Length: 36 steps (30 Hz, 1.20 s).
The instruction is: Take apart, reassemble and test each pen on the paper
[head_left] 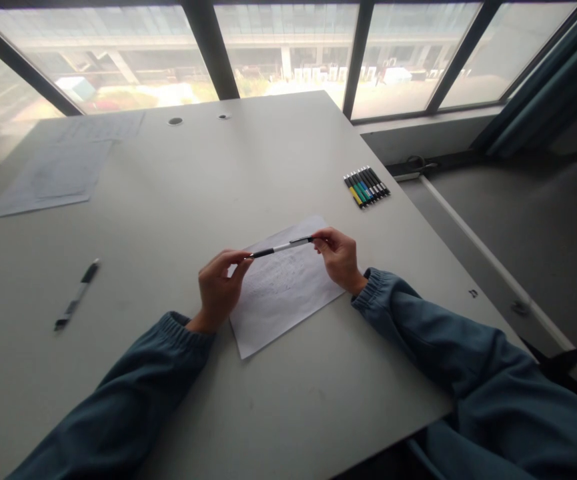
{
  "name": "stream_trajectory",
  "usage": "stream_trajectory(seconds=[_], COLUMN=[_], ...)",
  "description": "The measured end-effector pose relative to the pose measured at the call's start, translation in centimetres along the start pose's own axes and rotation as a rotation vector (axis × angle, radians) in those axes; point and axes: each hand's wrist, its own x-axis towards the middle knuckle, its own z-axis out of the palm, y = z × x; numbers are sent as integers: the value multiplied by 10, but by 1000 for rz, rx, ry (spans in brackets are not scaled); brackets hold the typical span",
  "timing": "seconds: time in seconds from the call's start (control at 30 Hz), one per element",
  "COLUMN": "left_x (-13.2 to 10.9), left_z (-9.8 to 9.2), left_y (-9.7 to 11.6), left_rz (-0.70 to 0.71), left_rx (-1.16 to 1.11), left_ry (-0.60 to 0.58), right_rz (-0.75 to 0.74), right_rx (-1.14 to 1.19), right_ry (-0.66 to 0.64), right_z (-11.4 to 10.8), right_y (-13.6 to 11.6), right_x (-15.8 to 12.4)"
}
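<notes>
Both of my hands hold one black and white pen level above a sheet of white paper with faint scribbles. My left hand pinches the pen's dark left end with closed fingers. My right hand pinches the right end the same way. The paper lies on the grey table directly under the pen and between my wrists.
A second black and white pen lies on the table at the left. Several coloured pens lie in a row near the right edge. Printed sheets lie at the far left. The floor drops away beyond the table's right edge.
</notes>
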Motion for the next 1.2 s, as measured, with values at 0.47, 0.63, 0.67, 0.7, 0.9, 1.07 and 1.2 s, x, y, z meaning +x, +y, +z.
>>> stream_trajectory(seconds=[0.47, 0.63, 0.67, 0.7, 0.9, 1.07, 1.2], left_x=[0, 0, 0, 0, -1, 0, 0], left_z=[-2, -5, -5, -6, -6, -6, -6], left_y=[4, 3, 3, 3, 1, -1, 1], left_rz=[25, 23, 20, 17, -2, 22, 37], left_rx=[58, 49, 55, 57, 15, -2, 1], left_ry=[5, 2, 0, -2, -15, -37, -49], right_rz=[12, 15, 14, 10, -18, -46, -56], right_rx=[-19, -65, -70, -73, -91, -87, -91], right_ry=[16, -15, -20, -24, -35, -46, -56], right_z=[-2, -2, -2, -1, -1, -3, -3], right_y=[3, 4, 5, 5, 3, 1, -1], right_x=[-1, -2, -2, -2, -2, -3, -3])
